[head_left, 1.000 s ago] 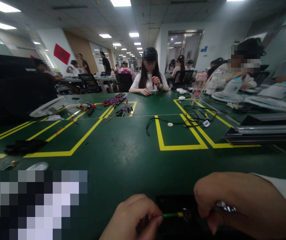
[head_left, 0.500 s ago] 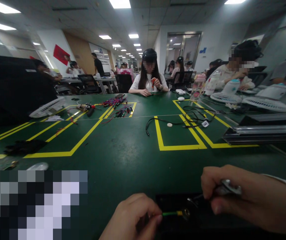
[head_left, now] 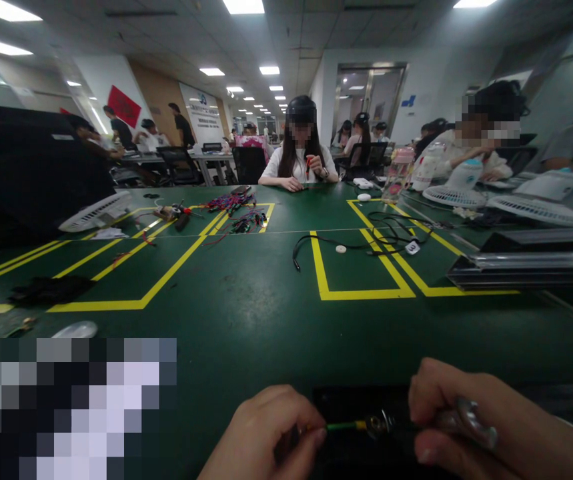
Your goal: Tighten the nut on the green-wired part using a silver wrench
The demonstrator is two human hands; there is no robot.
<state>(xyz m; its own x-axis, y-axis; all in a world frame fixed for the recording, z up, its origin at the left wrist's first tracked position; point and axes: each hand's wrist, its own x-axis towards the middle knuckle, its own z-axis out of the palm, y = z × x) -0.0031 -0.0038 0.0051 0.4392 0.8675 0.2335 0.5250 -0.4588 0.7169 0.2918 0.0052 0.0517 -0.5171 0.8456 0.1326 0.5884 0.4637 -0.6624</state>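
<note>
My left hand (head_left: 279,433), at the bottom centre, pinches a thin green wire (head_left: 341,426) with a yellow end. That end meets a small round metal part (head_left: 376,425) over a black surface (head_left: 336,400). At the lower right, my right hand (head_left: 491,413) is closed around a shiny metal tool (head_left: 471,420). The tool's thin front reaches left to beside the round part; whether they touch is not clear.
Across the green table (head_left: 256,333) sits a person (head_left: 299,153). Black cables (head_left: 316,239) lie ahead, metal rails (head_left: 536,259) at right, wire bundles (head_left: 231,200) farther off. White fans (head_left: 453,193) stand at the back right.
My right hand has moved slightly down and right with the tool, whose tip is now lower, beside the round part. My left hand has hardly moved.
</note>
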